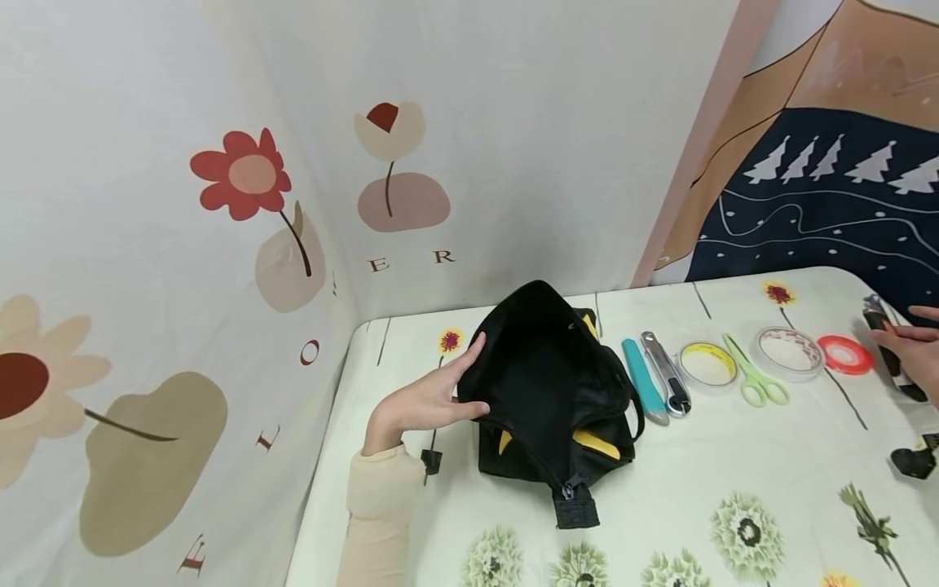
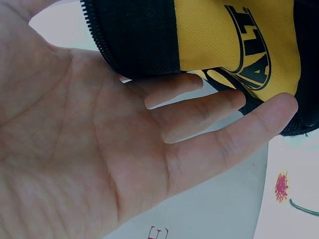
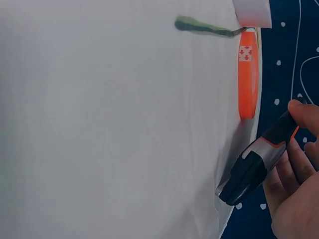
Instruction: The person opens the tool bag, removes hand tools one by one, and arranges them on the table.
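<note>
A black tool bag (image 1: 539,367) with yellow panels stands on the table, its zippered mouth spread wide. At the left rim, my left hand (image 1: 436,391) holds it with thumb and fingers apart along the edge. In the left wrist view, the bag's yellow side with black lettering (image 2: 239,40) lies against the fingers (image 2: 229,144), and the index finger is mostly hidden. Far right, my right hand (image 1: 917,350) pinches one end of a black and grey utility knife with orange trim (image 3: 254,167). Beside that knife lies a red tape roll (image 1: 845,355).
Right of the bag, in a row, are a teal cutter (image 1: 645,379), a silver snap-off knife (image 1: 666,371), a yellow-cored tape roll (image 1: 685,371), green scissors (image 1: 756,379) and a clear tape roll (image 1: 766,367). A small black item (image 1: 913,462) lies near the right edge. Printed cloth walls border the table.
</note>
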### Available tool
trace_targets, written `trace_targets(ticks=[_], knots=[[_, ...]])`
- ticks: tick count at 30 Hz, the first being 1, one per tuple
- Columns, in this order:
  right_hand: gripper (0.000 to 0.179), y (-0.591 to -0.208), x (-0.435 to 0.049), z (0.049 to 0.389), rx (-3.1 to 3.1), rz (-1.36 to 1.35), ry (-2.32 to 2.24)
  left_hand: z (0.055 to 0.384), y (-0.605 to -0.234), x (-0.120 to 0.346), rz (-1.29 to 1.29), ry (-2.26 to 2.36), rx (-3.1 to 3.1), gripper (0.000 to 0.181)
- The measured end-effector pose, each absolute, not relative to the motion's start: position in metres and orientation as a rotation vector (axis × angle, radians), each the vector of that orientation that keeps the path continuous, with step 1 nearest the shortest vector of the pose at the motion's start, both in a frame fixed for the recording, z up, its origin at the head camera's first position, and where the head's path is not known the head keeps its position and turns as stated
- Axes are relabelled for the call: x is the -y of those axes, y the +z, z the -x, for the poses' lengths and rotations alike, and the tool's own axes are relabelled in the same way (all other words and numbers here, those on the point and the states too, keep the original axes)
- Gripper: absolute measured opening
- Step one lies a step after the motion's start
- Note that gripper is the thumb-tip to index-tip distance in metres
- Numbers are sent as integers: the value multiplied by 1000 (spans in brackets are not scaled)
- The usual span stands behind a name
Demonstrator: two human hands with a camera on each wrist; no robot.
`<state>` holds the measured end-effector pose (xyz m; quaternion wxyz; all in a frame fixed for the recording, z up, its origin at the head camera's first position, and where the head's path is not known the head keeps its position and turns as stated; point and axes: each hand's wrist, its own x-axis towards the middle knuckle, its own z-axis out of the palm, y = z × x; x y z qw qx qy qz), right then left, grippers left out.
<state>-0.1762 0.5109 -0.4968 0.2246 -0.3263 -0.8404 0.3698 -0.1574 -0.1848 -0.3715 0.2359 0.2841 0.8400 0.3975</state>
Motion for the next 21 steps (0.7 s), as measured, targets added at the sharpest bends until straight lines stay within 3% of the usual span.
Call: trace_targets(ticks=[21], knots=[[60,-503,-511,172,2343,908,915,157,-372,184,-766,1082,-2303,102]])
